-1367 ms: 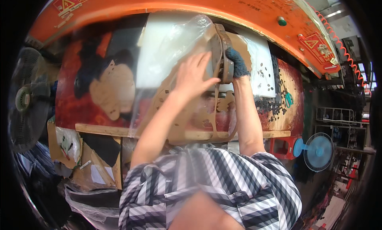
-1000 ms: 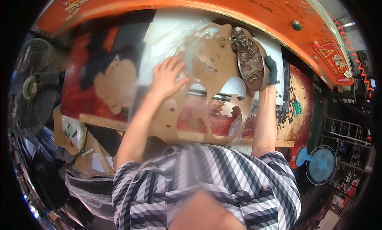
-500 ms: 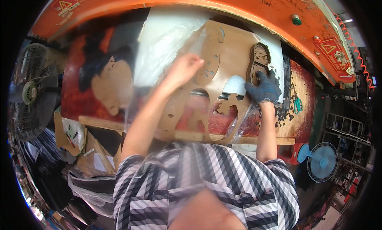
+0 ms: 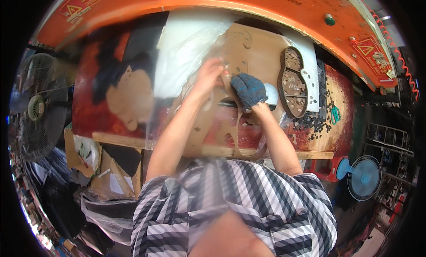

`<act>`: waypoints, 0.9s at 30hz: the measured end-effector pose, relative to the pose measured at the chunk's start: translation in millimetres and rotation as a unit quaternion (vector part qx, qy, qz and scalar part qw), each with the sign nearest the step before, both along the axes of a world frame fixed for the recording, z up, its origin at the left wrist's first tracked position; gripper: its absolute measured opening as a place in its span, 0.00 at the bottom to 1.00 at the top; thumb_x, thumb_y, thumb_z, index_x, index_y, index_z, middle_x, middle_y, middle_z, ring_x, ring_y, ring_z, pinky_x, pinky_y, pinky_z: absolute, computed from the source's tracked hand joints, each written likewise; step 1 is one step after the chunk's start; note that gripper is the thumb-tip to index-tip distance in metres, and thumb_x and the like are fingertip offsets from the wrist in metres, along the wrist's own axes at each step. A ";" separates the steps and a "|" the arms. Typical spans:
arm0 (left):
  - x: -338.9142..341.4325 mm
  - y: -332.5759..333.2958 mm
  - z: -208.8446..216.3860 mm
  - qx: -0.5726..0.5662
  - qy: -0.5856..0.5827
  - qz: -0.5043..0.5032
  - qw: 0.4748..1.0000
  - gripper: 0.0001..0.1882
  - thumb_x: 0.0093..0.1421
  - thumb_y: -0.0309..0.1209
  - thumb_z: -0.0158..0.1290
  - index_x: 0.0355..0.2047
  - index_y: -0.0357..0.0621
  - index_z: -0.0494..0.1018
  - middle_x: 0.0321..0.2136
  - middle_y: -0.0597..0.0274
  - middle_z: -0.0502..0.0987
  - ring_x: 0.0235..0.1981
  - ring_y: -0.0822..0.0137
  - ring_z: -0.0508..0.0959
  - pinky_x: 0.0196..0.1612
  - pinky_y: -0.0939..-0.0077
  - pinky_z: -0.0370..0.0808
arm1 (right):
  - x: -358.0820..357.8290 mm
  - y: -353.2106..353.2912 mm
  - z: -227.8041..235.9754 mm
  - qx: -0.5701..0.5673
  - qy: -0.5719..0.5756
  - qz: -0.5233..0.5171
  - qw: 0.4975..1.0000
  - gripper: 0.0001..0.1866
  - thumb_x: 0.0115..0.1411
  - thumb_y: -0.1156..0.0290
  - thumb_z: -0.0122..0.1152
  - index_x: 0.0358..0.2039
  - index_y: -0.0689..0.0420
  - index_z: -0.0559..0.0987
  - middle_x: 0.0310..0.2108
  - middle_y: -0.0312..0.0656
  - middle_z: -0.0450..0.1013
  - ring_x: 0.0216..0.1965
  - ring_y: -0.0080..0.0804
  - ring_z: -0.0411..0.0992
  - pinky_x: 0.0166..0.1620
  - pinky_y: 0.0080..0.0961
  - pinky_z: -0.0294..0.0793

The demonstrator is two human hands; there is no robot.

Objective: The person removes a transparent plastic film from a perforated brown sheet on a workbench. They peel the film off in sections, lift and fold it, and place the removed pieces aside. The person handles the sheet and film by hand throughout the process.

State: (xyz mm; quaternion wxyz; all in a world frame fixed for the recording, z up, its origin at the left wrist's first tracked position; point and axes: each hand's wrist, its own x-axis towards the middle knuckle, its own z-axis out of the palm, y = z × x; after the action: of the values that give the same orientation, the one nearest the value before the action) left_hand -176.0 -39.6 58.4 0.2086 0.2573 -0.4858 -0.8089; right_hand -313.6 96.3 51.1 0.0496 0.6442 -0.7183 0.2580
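A thin brown sheet point(image 4: 264, 48) with large sole-shaped cut-outs lies over the worktable. My bare left hand point(image 4: 211, 77) is at the sheet's middle, fingers curled together and partly blurred; what lies between them is hidden. Close on its right, my right hand point(image 4: 249, 91) wears a dark blue knit glove. Its fingers are bent and pressed together over the strip between two cut-outs, with the fingertips' hold hidden. A sole-shaped cutting die point(image 4: 304, 90) with dark walls, divided inside and holding small brown scraps, rests to the right of the glove.
Loose brown cut pieces point(image 4: 131, 97) lie at the table's left. Dark scraps point(image 4: 317, 123) and green-handled scissors point(image 4: 335, 115) are at the right. An orange machine beam point(image 4: 248, 3) spans the far side. Fans stand at left point(image 4: 37, 106) and right point(image 4: 364, 178).
My gloved right hand has left the cutting die and moved left across the sheet, close to my left hand. The die now shows whole. My left hand has stayed near the same spot.
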 end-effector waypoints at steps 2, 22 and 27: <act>-0.7 0.8 -0.8 0.044 -0.047 0.031 0.997 0.11 0.66 0.31 0.46 0.47 0.44 0.65 0.36 0.61 0.74 0.35 0.70 0.76 0.34 0.76 0.77 | -17.3 22.0 10.7 0.003 -0.216 -0.063 0.974 0.11 0.57 0.61 0.58 0.24 0.54 0.75 0.21 0.41 0.70 0.26 0.37 0.70 0.28 0.33 0.68; 66.2 3.9 102.4 0.064 0.021 -0.011 0.998 0.17 0.61 0.34 0.53 0.47 0.37 0.70 0.29 0.63 0.73 0.18 0.75 0.70 0.15 0.85 0.63 | -21.9 -13.0 18.0 0.039 0.039 -0.287 0.956 0.15 0.56 0.61 0.55 0.43 0.46 0.79 0.50 0.45 0.72 0.45 0.50 0.72 0.48 0.45 0.71; 276.6 -69.2 184.0 -0.083 0.285 0.061 0.953 0.17 0.63 0.28 0.51 0.51 0.36 0.67 0.20 0.70 0.67 0.13 0.82 0.62 0.12 0.88 0.52 | -19.6 -19.5 18.3 0.062 0.122 -0.294 0.946 0.11 0.56 0.62 0.54 0.38 0.46 0.80 0.46 0.42 0.74 0.43 0.46 0.73 0.45 0.44 0.72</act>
State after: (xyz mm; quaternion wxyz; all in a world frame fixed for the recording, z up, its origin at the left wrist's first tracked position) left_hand 100.6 -108.8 242.5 0.4076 0.0273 -0.4547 -0.7914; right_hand -333.3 76.8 69.4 0.1703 0.4331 -0.8787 0.1067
